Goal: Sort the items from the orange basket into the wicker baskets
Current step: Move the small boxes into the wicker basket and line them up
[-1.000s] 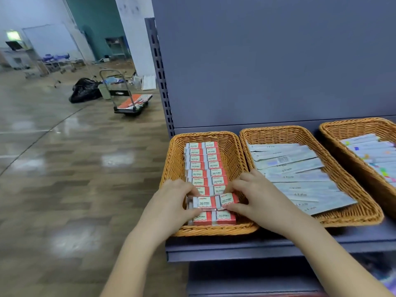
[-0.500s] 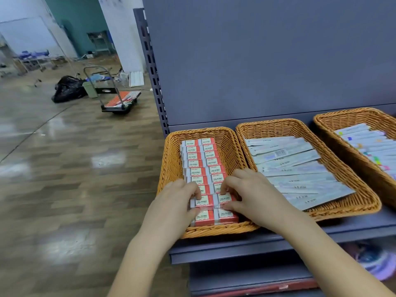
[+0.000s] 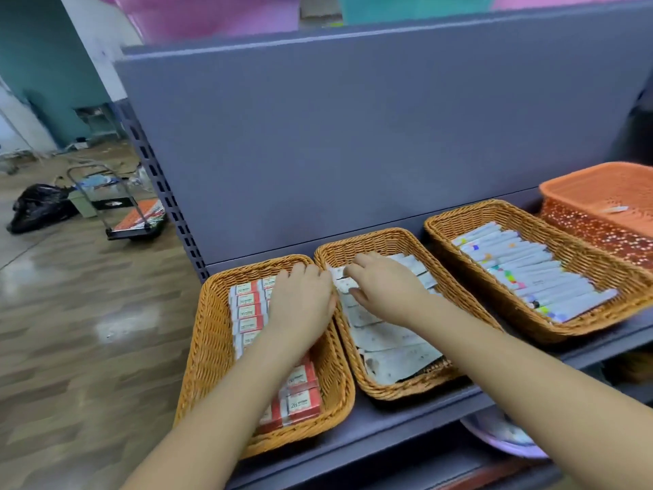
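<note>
Three wicker baskets sit in a row on the grey shelf. The left wicker basket (image 3: 212, 334) holds rows of red-and-white boxes (image 3: 247, 309). In the middle wicker basket (image 3: 385, 240) lie white packets (image 3: 392, 348). White pens with coloured marks (image 3: 530, 277) fill the right wicker basket (image 3: 501, 210). The orange basket (image 3: 593, 185) stands at the far right with one small white item (image 3: 616, 209) in it. My left hand (image 3: 300, 302) lies over the boxes, its fingers at the packets' left ends. My right hand (image 3: 385, 288) pinches a white packet at the far end of the middle basket.
The grey shelf back panel (image 3: 353, 136) rises right behind the baskets. A flat trolley (image 3: 134, 221) and a black bag (image 3: 39, 206) stand on the wooden floor to the left. A pale plate (image 3: 505, 436) sits on the shelf below.
Both hands left the red-and-white boxes at the near end of the left basket and moved up and right to the white packets. My view swung right, bringing the orange basket in.
</note>
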`<state>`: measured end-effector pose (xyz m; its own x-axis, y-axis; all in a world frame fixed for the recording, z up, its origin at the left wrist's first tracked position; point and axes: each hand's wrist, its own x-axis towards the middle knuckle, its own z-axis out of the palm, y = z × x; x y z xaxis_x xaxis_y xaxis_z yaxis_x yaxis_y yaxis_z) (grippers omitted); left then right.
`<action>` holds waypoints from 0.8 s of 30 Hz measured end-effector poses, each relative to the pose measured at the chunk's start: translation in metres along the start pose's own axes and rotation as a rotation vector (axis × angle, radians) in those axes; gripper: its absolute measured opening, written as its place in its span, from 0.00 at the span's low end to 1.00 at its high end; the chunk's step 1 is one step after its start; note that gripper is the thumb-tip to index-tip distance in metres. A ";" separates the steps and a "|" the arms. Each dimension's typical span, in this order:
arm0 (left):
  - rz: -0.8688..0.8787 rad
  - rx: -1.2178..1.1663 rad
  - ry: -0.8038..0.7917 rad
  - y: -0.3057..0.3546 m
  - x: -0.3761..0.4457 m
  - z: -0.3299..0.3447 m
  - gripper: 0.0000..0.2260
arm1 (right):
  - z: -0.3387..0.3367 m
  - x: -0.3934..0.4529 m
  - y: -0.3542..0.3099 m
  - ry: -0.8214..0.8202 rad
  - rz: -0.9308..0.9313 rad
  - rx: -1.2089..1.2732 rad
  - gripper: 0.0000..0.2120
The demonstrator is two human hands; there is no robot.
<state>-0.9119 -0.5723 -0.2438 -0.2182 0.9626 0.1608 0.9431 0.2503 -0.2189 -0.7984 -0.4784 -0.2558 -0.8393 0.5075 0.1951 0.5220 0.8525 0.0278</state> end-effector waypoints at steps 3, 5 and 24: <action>0.013 0.016 0.011 0.030 0.026 -0.002 0.16 | -0.007 -0.005 0.038 0.011 0.048 -0.057 0.15; 0.003 -0.005 0.020 0.053 0.043 -0.008 0.16 | -0.014 -0.012 0.065 0.010 0.080 -0.087 0.15; 0.212 -0.143 0.099 0.295 0.193 -0.061 0.16 | -0.045 -0.114 0.333 -0.024 0.476 -0.081 0.15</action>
<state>-0.6607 -0.3187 -0.2186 0.0067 0.9753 0.2208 0.9925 0.0204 -0.1204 -0.5217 -0.2581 -0.2252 -0.5073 0.8424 0.1818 0.8582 0.5130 0.0176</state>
